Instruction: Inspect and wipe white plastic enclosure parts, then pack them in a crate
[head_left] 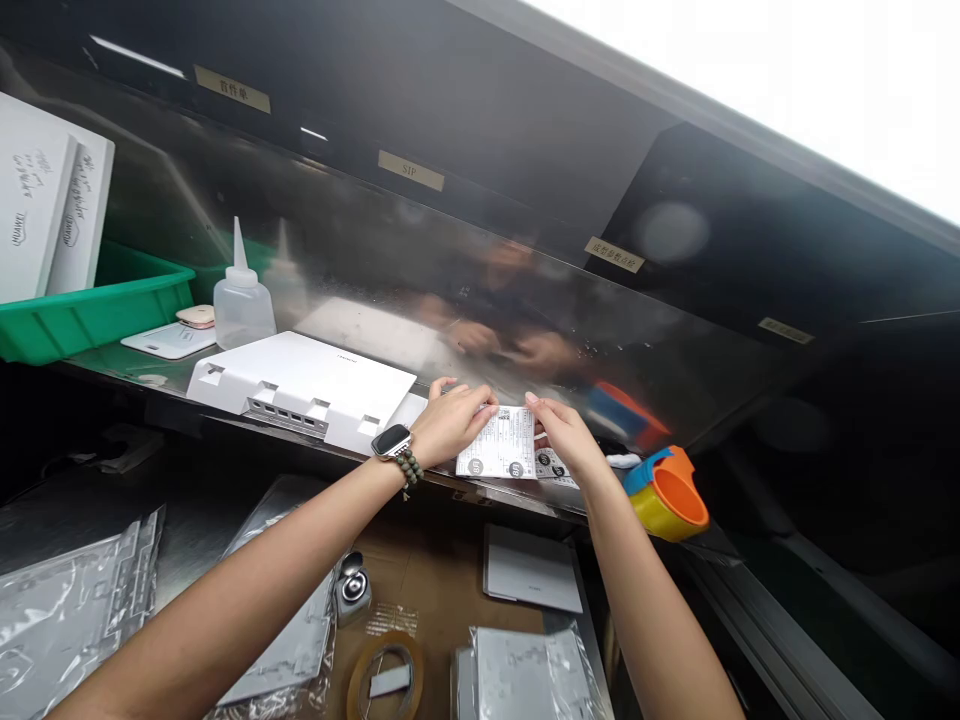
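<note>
Between my two hands is a printed white paper label (504, 445) with dark round marks along its lower edge. My left hand (455, 420), wearing a watch (391, 440) and a bead bracelet (410, 466), is closed on the label's left side. My right hand (564, 432) pinches its upper right corner. A second printed label (553, 464) lies partly hidden under the right hand. Left of my hands, on the metal shelf, rests a white plastic housing (322, 375) with a row of ports.
On the shelf's left are a squeeze bottle (244, 308), a white phone (169, 340) and a green bin (97, 305). An orange, yellow and blue cup (670, 497) stands at right. Below are a tape roll (358, 680), bagged panels (529, 675) and a white panel (534, 565).
</note>
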